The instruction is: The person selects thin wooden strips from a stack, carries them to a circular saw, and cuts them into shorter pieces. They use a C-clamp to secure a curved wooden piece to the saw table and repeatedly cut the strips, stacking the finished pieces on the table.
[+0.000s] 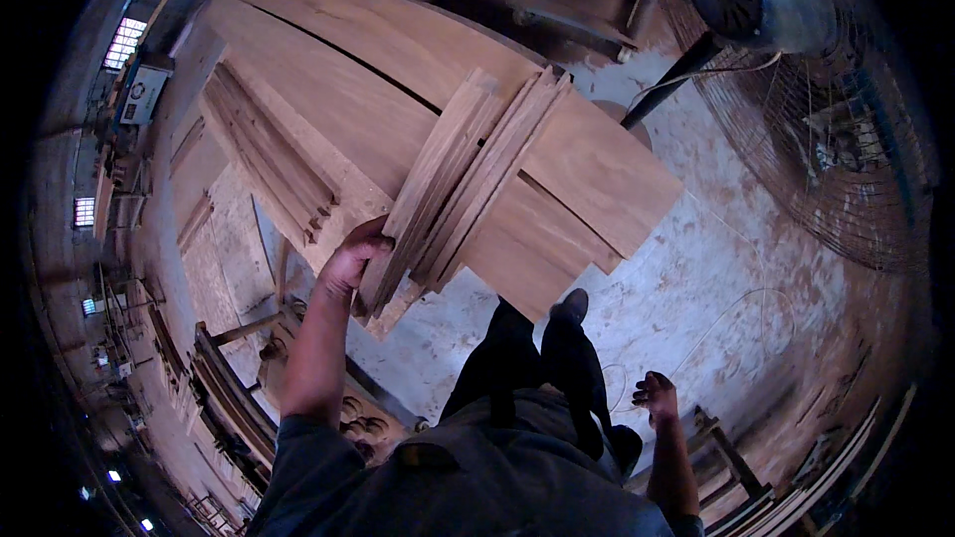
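My left hand (356, 261) is closed round the near end of a bundle of long wooden strips (428, 184). These strips lie across the wide wooden boards (368, 40). Just to their right, a second bundle of thin strips (497, 174) runs almost parallel, with a narrow gap between the two at the far part. Out to the right, away from the wood, my right hand (657, 398) hangs at my side. Its fingers are loosely bent and apart, and I see nothing in them.
More wooden strips (264, 144) lie left of the boards. A large pedestal fan with a wire guard (766, 129) stands at the right, its dark pole (671, 85) near the boards. Pale, dusty floor (686, 278) stretches right of my feet. Stacked timber (234, 393) is at lower left.
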Motion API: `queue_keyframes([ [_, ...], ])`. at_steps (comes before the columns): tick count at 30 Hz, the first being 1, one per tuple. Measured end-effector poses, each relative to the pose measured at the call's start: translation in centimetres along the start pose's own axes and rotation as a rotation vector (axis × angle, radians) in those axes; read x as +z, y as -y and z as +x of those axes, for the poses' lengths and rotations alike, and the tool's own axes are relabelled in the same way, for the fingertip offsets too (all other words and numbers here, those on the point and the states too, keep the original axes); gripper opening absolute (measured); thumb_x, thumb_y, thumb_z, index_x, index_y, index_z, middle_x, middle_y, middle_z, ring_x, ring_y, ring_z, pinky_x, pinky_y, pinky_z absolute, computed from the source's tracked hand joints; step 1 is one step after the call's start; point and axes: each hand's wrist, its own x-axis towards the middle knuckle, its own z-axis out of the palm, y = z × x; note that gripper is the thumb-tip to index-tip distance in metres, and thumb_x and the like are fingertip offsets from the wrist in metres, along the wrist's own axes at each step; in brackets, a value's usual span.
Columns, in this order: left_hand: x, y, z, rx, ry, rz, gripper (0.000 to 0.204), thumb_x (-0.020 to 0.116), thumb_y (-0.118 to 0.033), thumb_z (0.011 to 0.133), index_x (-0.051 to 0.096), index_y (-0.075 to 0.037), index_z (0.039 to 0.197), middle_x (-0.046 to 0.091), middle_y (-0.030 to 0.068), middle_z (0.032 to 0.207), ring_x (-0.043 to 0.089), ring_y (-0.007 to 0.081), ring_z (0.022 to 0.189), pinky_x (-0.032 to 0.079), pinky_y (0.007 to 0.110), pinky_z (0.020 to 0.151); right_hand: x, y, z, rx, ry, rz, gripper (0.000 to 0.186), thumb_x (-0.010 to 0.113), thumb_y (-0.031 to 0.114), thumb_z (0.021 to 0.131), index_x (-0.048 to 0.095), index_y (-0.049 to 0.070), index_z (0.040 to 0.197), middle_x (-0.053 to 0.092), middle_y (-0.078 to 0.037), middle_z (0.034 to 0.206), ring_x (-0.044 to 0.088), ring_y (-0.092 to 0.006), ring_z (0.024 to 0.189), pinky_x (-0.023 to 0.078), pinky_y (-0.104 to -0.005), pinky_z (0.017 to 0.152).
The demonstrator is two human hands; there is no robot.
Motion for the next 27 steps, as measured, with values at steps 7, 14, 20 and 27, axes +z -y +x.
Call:
queue_keyframes([
  [7, 2.7, -1.5, 2.4, 0.174, -0.202, 0.395, 0.064, 0.063, -0.009, 0.075, 0.042, 0.005, 0.135, 0.061, 0.0114, 0.111, 0.059, 0.0188, 0.096, 0.047, 0.031, 0.085, 0.4, -1.0, -0.3, 0.023, 0.016, 0.04, 0.042, 0.056, 0.031, 0.092, 0.05, -0.001, 0.119, 0.061, -0.015, 0.087, 0.061, -0.0212, 0.064, 0.053, -0.0355, 0.055],
  [14, 4.3, -0.6, 7.6, 0.398, -0.47, 1.142, 0.062, 0.066, -0.024, 0.078, 0.044, 0.005, 0.128, 0.057, 0.0225, 0.116, 0.056, 0.0354, 0.108, 0.045, 0.042, 0.093, 0.7, 0.5, -1.0, -0.01, 0.0, 0.023, 0.045, 0.055, 0.031, 0.092, 0.049, -0.002, 0.123, 0.062, -0.016, 0.089, 0.061, -0.0221, 0.066, 0.054, -0.0355, 0.057],
  [20, 5.1, 0.6, 8.9, 0.544, -0.488, 1.215, 0.062, 0.066, -0.03, 0.079, 0.045, 0.002, 0.127, 0.056, 0.026, 0.114, 0.052, 0.042, 0.108, 0.042, 0.046, 0.095, 0.1, 0.0, -1.0, 0.02, -0.015, 0.002, 0.044, 0.052, 0.031, 0.094, 0.049, -0.001, 0.123, 0.063, -0.016, 0.09, 0.062, -0.0227, 0.067, 0.054, -0.0355, 0.058],
  [27, 6.0, 0.8, 8.3, 0.532, -0.491, 1.216, 0.062, 0.063, -0.029, 0.084, 0.038, 0.001, 0.132, 0.051, 0.0278, 0.12, 0.048, 0.0442, 0.112, 0.041, 0.05, 0.095, 0.1, -0.3, -1.3, 0.036, -0.013, 0.002, 0.041, 0.053, 0.031, 0.094, 0.051, -0.001, 0.119, 0.062, -0.014, 0.088, 0.062, -0.0213, 0.065, 0.055, -0.036, 0.056],
])
